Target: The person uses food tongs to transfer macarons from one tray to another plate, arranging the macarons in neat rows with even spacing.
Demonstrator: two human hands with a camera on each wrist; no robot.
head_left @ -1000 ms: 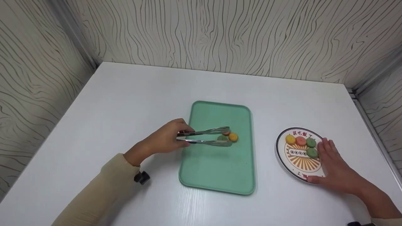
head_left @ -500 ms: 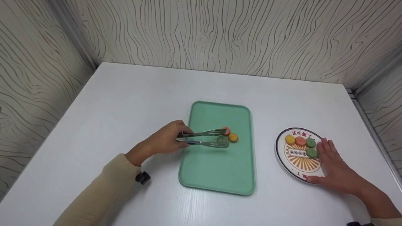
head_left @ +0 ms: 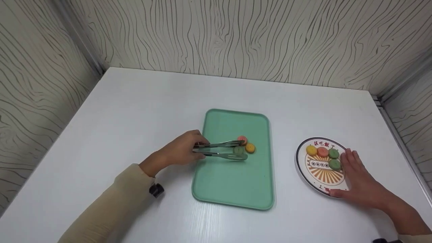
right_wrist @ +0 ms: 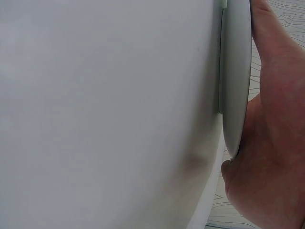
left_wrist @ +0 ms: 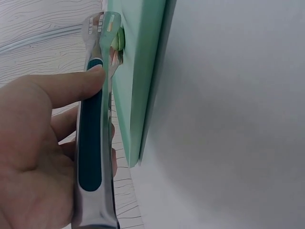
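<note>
1. The left hand (head_left: 182, 149) grips metal tongs (head_left: 219, 145) over the green tray (head_left: 233, 185).
2. Between their arms lies a green macaron (head_left: 239, 150); if they touch it, I cannot tell.
3. A pink macaron (head_left: 242, 138) and a yellow macaron (head_left: 250, 147) lie beside it.
4. The plate (head_left: 327, 177) holds four more macarons (head_left: 323, 152).
5. The right hand (head_left: 364, 184) rests at its rim, fingers straight.

far wall (head_left: 219, 37): pale, dark wavy wood-grain lines | left wall (head_left: 30, 84) and right wall (head_left: 418, 96): same pattern | left corner strip (head_left: 79, 37) and right corner strip (head_left: 406, 75): grey, at the far corners | tabletop (head_left: 152, 101): white, far edge along the far wall | light: soft, pale sheen on the near tabletop
</note>
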